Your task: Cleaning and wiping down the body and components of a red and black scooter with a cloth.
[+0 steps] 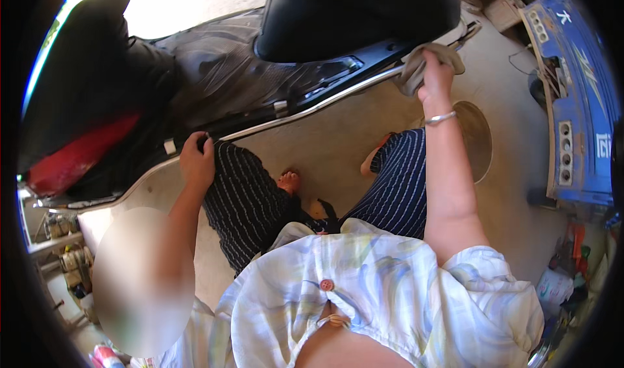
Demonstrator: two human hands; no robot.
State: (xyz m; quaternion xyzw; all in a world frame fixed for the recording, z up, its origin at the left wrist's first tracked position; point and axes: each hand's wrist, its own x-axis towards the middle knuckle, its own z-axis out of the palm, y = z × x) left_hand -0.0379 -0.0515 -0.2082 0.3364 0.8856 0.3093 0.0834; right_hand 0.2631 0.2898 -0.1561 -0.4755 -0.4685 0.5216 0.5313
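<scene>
My right hand [436, 78] grips a grey-beige cloth [412, 73] pressed against the metal side rail [346, 92] of a scooter. A silver bangle circles that wrist. My left hand [197, 161] is at the same rail farther left, beside my striped trouser knee; its fingers are curled, and whether they grasp the rail is hidden. Above the rail runs the scooter's dark ribbed footboard [219, 51]. The black body under the seat [356, 22] rises at the top, and a red panel [83, 156] shows at the left end.
A blue metal vehicle panel [585, 100] with round holes and writing stands at right. On the concrete floor [336, 158] lies a round brown disc [473, 141] by my right forearm. Containers [555, 290] crowd the lower right; shelved items [73, 270] are at lower left.
</scene>
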